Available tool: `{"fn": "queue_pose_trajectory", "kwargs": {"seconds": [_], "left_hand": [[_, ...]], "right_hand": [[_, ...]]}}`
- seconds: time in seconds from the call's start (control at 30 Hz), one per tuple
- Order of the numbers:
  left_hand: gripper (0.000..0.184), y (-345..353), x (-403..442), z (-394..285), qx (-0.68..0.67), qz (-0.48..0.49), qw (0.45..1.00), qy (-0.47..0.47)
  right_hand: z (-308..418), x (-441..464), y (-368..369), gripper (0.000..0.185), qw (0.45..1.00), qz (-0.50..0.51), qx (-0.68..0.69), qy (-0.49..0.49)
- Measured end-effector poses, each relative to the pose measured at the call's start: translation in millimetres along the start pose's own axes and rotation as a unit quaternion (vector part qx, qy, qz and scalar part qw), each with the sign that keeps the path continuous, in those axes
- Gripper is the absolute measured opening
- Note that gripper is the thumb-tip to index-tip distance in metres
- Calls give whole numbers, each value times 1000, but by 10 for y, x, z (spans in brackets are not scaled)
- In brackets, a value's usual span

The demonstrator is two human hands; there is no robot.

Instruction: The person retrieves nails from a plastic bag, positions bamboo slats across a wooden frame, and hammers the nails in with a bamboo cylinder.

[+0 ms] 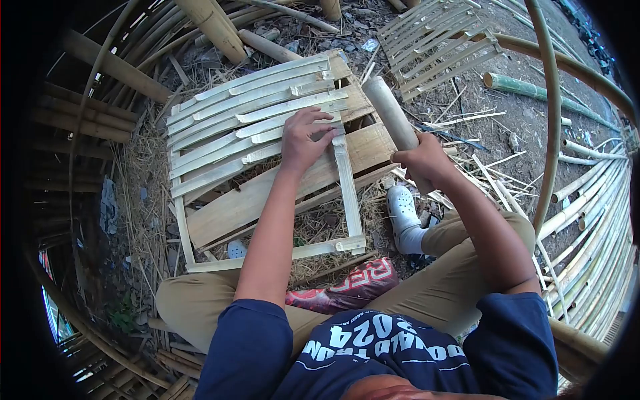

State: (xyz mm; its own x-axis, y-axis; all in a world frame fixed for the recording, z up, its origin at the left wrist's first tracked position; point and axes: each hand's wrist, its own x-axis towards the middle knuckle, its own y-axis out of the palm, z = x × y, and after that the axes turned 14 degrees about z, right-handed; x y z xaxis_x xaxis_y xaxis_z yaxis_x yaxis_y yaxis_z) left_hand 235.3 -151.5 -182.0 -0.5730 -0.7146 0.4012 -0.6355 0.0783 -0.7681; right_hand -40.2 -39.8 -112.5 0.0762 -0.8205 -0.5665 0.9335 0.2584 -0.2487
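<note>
A slatted bamboo panel (260,120) lies before me on a wooden board (267,197), its split slats laid across side strips. My left hand (307,137) rests on the slats near the right side strip (345,177). Its thumb and fingers are pinched together at a slat's end; whatever is between them is too small to make out. My right hand (430,160) is wrapped round a wooden mallet (390,112), a thick pale cylinder tilted over the right end of the board. The mallet's head is apart from my left hand.
Another slatted panel (437,47) lies at the upper right. A green bamboo pole (547,99) and a stack of bamboo poles (593,227) are on the right. A printed red bag (353,287) is between my legs. Bamboo structure (87,113) stands left.
</note>
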Motion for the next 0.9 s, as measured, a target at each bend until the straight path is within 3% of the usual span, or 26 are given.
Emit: {"fn": "queue_pose_trajectory", "kwargs": {"seconds": [0.17,0.33,0.5,0.9], "left_hand": [[8,-21,10,-86,-64,5,998,-8],[12,-53,-14,-99,-22,39,999,-11],[13,-27,-20,-32,-31,34,999,-15],[20,-65,60,-58,-9,34,999,-25]], "right_hand": [[-125,-43,-14,47,998,12,-56,1],[-257,16,341,61,979,133,155,-27],[-204,-93,638,53,973,178,147,-30],[-147,53,910,50,979,82,181,-45]]}}
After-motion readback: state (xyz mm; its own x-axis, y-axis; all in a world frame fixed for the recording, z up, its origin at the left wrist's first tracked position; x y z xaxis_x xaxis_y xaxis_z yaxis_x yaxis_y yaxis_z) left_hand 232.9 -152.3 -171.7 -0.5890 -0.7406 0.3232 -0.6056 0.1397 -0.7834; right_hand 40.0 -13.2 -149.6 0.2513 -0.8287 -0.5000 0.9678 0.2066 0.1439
